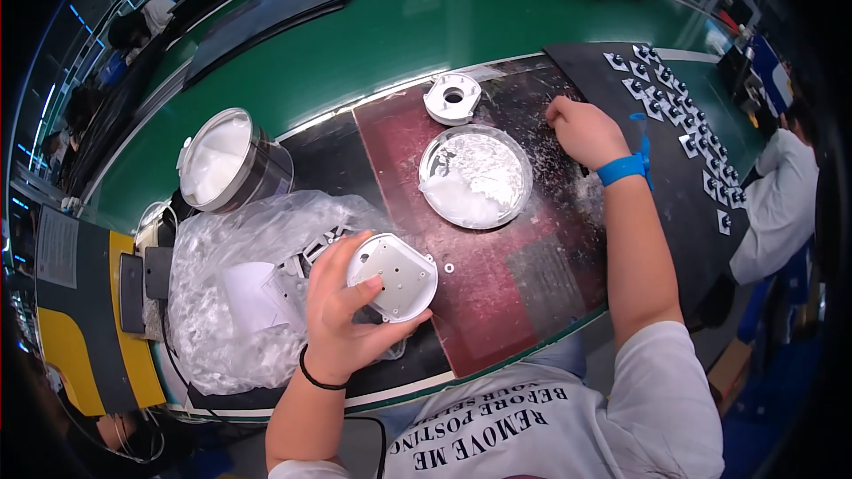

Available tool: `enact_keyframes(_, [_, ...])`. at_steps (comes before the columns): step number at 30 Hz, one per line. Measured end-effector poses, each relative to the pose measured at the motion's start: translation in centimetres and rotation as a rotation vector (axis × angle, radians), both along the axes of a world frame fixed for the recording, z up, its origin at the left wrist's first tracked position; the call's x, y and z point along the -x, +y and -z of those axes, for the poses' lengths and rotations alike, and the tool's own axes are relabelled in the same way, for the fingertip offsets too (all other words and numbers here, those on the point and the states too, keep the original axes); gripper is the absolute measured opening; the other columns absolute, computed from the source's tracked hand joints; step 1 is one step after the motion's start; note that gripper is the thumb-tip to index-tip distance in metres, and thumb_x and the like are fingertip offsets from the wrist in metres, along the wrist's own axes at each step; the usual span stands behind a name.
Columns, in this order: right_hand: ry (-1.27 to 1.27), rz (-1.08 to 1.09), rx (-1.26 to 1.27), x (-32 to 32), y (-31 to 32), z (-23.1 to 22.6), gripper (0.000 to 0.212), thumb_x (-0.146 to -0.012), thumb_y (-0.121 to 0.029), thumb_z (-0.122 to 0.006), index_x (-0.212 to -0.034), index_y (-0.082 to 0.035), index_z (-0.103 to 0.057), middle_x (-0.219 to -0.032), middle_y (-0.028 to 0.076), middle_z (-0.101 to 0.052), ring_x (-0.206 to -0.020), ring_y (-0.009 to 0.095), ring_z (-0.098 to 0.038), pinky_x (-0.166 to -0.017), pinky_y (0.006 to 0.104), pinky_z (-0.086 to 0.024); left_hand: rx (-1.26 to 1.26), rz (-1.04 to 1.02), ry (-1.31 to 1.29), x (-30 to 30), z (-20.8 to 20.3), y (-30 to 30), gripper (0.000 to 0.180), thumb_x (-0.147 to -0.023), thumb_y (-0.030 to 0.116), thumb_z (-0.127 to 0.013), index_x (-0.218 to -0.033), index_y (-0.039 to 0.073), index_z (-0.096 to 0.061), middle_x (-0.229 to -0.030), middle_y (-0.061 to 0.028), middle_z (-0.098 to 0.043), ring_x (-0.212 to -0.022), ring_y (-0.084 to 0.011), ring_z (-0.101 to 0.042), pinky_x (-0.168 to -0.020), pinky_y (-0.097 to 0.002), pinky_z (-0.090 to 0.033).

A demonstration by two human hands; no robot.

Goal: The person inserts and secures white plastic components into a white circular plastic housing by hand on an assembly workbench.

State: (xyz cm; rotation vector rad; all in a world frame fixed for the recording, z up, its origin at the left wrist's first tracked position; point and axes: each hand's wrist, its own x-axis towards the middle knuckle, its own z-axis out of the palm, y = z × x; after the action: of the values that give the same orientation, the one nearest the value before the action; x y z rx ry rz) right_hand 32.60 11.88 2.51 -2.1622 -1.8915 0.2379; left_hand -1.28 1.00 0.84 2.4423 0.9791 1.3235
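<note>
So the left hand's pinching a white housing low-centre, round dish up-right of it, right hand curled just beyond, can't tell on what.

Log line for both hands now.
left hand: holding white housing | right hand: curled, grip unclear | round dish: between hands, white material inside

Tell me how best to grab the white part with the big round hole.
Probably pinch the white part across its outer rim, thumb and fingers opposed, coming from above and the right. Its hole faces up, leaving the rim exposed; the round dish crowds its near side, and the right hand is to its right.
</note>
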Motion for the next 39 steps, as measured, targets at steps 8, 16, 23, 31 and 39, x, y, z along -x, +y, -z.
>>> enact_keyframes(8, [0.686,-0.196,-0.256,3.7,-3.1,-1.9,0.025,-0.089,-0.024,-0.047,-0.098,-0.005,-0.06,-0.081,0.004,-0.063,-0.069,0.011,-0.056,-0.06,0.0234,-0.043,0.002,0.056,-0.032,-0.2,-0.4,0.2,0.078,-0.051,0.023,-0.088,-0.116,0.024,-0.043,-0.119,-0.0223,-0.052,-0.103,-0.0391,-0.053,-0.086,-0.0473,-0.041])
enact_keyframes(16, [1.169,-0.608,0.394,12.0,-8.5,-1.3,0.031,-0.085,-0.027,-0.065,-0.1,0.0,-0.059,-0.073,0.0,-0.058,-0.066,0.005,-0.05,-0.059,0.0209,-0.041,-0.004,0.05,-0.028,-0.2,0.1,0.2,0.078,-0.053,0.023,-0.087,-0.118,0.023,-0.043,-0.121,-0.0227,-0.05,-0.103,-0.0395,-0.052,-0.088,-0.0484,-0.04])
enact_keyframes(23, [1.145,-0.593,0.451,12.6,-8.4,-0.5,0.033,-0.086,-0.029,-0.064,-0.1,0.001,-0.058,-0.076,0.002,-0.058,-0.069,0.005,-0.05,-0.06,0.0213,-0.041,-0.039,0.034,0.0,-0.1,0.4,0.3,0.08,-0.054,0.022,-0.087,-0.12,0.024,-0.042,-0.122,-0.0221,-0.049,-0.103,-0.0389,-0.052,-0.088,-0.0486,-0.04])
enact_keyframes(31, [0.406,-0.879,-0.371,15.1,-8.5,1.5,0.022,-0.079,-0.009,-0.058,-0.1,-0.004,-0.059,-0.096,0.01,-0.06,-0.09,0.025,-0.056,-0.076,0.0354,-0.043,-0.094,-0.091,-0.503,3.0,0.8,2.2,0.078,-0.056,0.015,-0.087,-0.118,0.018,-0.04,-0.129,-0.0228,-0.043,-0.113,-0.0356,-0.049,-0.089,-0.0412,-0.044])
enact_keyframes(39, [0.221,-0.963,-0.416,21.8,-7.9,2.8,0.028,-0.075,-0.013,-0.052,-0.1,-0.004,-0.059,-0.106,0.011,-0.057,-0.098,0.025,-0.052,-0.076,0.0357,-0.041,-0.124,-0.176,-0.355,2.8,1.4,2.3,0.078,-0.056,0.012,-0.085,-0.117,0.016,-0.038,-0.128,-0.0234,-0.043,-0.114,-0.0359,-0.048,-0.09,-0.0419,-0.043])
